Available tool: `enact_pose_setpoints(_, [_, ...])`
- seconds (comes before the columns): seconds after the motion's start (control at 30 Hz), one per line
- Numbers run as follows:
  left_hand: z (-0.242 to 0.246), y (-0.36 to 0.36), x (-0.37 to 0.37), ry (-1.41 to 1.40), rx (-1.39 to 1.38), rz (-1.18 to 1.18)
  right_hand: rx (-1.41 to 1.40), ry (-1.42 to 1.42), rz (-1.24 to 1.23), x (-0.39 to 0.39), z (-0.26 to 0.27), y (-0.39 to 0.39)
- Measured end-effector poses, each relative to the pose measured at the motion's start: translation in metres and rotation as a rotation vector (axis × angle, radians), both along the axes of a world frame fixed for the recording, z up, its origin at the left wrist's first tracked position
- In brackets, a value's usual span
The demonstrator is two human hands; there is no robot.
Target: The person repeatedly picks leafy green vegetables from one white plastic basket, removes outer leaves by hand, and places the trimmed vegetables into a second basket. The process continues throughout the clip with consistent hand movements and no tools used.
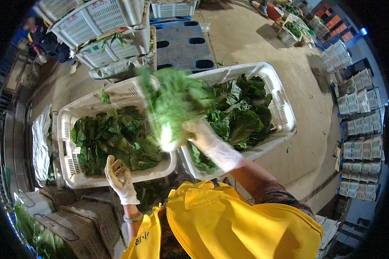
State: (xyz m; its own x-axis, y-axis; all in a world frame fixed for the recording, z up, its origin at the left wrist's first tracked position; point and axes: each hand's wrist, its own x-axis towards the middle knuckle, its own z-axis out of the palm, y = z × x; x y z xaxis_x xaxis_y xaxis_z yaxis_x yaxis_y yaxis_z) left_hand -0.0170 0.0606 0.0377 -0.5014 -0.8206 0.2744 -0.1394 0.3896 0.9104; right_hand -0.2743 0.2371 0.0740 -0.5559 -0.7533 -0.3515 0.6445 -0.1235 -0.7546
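Note:
My right hand [197,131], in a white glove, grips a head of leafy greens [173,100] by its pale base side. Motion blurs the leaves, which spread above the adjoining rims of two white plastic crates. Dark green leafy vegetables [116,136] lie in the left crate [94,185]. More leafy heads [243,119] fill much of the right crate [287,113]. At the near rim of the left crate is my left hand [120,178], also gloved, palm up with its fingers apart and partly curled. Nothing shows in it.
Beyond the crates lie a blue-grey plastic pallet [181,45] and stacked white crates [107,29]. A person [48,42] is at the far left. Covered crates [81,226] stand at lower left. Crate stacks [363,145] line the right side. A yellow garment [233,223] covers my front.

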Motion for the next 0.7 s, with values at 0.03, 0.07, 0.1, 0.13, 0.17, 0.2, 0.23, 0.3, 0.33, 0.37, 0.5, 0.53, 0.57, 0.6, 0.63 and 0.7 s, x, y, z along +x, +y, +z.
enact_pose_setpoints(0.03, [-0.015,-0.015,0.006,0.048,0.232,-0.006,0.017,-0.016,-0.127,-0.022,-0.006,0.026])
enact_pose_setpoints(0.07, [-0.033,-0.031,0.014,0.187,0.466,0.013,-0.047,-0.009,-0.329,-0.036,-0.014,0.062])
enact_pose_setpoints(0.1, [-0.051,-0.05,0.02,0.343,0.77,0.113,-0.021,0.016,-0.5,-0.052,-0.024,0.089])
enact_pose_setpoints(0.13, [-0.068,-0.06,0.032,0.048,0.458,0.05,0.049,0.021,-0.608,-0.067,-0.038,0.114])
enact_pose_setpoints(0.17, [-0.084,-0.07,0.043,-0.231,0.202,0.049,0.094,0.045,-0.706,-0.081,-0.058,0.132])
enact_pose_setpoints(0.2, [-0.096,-0.078,0.054,-0.28,0.304,0.037,0.112,0.006,-0.77,-0.095,-0.082,0.143])
enact_pose_setpoints(0.23, [-0.106,-0.087,0.057,-0.144,0.58,0.135,0.071,0.022,-0.788,-0.111,-0.109,0.15])
enact_pose_setpoints(0.3, [-0.115,-0.09,0.068,-0.779,0.282,0.098,0.721,-0.1,-0.793,-0.14,-0.163,0.154])
enact_pose_setpoints(0.33, [-0.115,-0.09,0.07,-0.811,0.232,0.045,0.957,-0.13,-0.635,-0.15,-0.188,0.152])
enact_pose_setpoints(0.37, [-0.112,-0.089,0.07,-0.889,0.069,0.002,1.073,-0.114,-0.543,-0.16,-0.207,0.15])
enact_pose_setpoints(0.5, [-0.096,-0.09,0.055,-0.876,0.183,0.086,1.182,-0.016,-0.241,-0.183,-0.204,0.167])
enact_pose_setpoints(0.53, [-0.093,-0.091,0.053,-0.901,0.1,0.091,1.141,-0.072,-0.172,-0.185,-0.186,0.174])
enact_pose_setpoints(0.57, [-0.092,-0.092,0.051,-0.943,0.073,0.138,1.045,-0.016,-0.035,-0.184,-0.163,0.18])
enact_pose_setpoints(0.6, [-0.092,-0.093,0.05,-0.958,0.027,0.151,1.063,0.071,0.033,-0.183,-0.136,0.184])
enact_pose_setpoints(0.63, [-0.092,-0.094,0.05,-0.989,0.009,0.182,1.2,0.141,0.049,-0.184,-0.11,0.178])
enact_pose_setpoints(0.7, [-0.094,-0.094,0.05,-0.992,-0.009,0.294,1.497,0.218,0.525,-0.204,-0.065,0.133])
